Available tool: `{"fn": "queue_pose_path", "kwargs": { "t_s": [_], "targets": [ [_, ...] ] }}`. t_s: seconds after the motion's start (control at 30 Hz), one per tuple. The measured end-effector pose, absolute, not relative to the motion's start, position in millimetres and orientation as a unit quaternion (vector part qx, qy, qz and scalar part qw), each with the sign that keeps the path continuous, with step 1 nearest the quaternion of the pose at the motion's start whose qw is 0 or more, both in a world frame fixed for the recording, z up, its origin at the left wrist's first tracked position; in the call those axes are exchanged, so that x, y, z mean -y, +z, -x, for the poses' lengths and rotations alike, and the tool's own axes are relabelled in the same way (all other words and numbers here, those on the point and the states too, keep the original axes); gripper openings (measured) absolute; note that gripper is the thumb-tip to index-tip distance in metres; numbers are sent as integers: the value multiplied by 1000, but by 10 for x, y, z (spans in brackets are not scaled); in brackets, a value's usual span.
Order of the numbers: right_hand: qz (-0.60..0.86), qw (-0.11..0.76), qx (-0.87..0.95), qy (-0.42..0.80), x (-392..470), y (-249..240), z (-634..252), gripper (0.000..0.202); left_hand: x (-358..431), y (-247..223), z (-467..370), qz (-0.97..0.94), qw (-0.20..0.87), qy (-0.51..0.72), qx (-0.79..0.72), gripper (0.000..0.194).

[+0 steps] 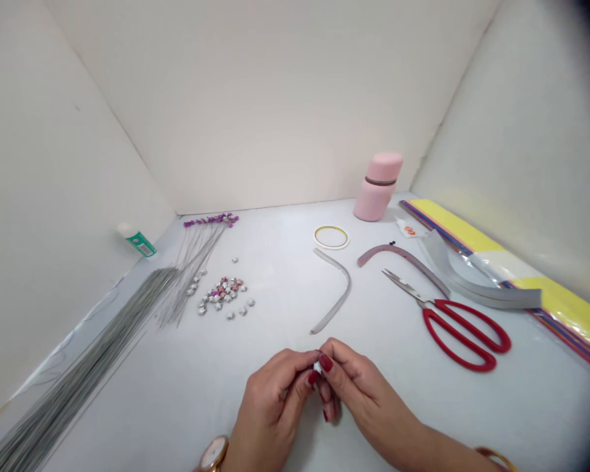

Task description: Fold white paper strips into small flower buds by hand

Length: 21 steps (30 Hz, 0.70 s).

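Note:
My left hand and my right hand meet near the front of the table. Thumbs and fingertips of both pinch a small silvery paper star, mostly covered by the fingers. Beyond them lies a curved grey paper strip. A pile of small silver, pink and purple stars sits to the left. Red-handled scissors rest on the right, their blades slightly apart.
Grey wires run along the left, near purple-topped stems and a green-white tube. Behind are a tape roll and a pink bottle. More grey strips and yellow packets lie right.

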State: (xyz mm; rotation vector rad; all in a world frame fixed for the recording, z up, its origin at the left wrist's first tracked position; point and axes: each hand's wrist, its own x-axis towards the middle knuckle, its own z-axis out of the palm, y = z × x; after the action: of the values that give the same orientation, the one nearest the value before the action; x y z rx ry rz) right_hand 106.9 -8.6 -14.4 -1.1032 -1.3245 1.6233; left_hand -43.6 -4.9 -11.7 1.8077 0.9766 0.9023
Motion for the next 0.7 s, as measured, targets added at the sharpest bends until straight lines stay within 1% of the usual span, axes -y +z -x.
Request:
{"fn": "queue_pose_path", "kwargs": {
  "t_s": [0.23,0.47,0.57,0.7],
  "targets": [
    [440,371,521,630,94,-127,-1052,31,69,-137,430,-761,387,358,-378,27],
    [484,383,571,541,143,-187,-1028,30,74,-156,388,-783,291,381,-395,25],
    [492,395,572,524,136,-198,-1016,28,70,-145,366,-777,292,378,-411,24],
    [468,405,537,574,120,-158,-1010,29,69,-130,375,-768,311,365,-425,23]
  ]
}}
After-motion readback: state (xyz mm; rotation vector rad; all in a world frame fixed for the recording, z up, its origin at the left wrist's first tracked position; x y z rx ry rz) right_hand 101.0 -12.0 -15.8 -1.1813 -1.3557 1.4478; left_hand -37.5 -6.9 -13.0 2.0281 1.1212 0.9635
